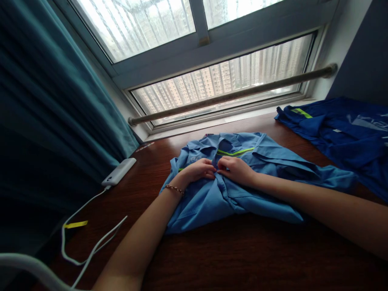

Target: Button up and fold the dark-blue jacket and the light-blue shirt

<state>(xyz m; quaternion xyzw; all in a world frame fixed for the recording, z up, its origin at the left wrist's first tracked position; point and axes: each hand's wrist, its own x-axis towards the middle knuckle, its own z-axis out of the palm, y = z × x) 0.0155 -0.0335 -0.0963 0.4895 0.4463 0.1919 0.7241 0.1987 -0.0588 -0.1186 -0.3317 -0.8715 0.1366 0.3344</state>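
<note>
A light blue work shirt (242, 190) with a yellow-green reflective stripe lies spread on the dark wooden table (230, 254), collar toward the window. My left hand (198, 169), with a thin bracelet on its wrist, and my right hand (235, 169) meet at the middle of the shirt just below the collar. Both hands have their fingers curled and pinched on the shirt's front edges, fingertips almost touching each other. What lies between the fingertips is too small to make out.
A darker blue garment (342, 133) with a reflective stripe lies at the table's right back corner. A white power bank (119, 171) with a white cable (87, 238) rests at the left, beside a teal curtain (54, 105). A window with a metal rail (230, 95) runs behind.
</note>
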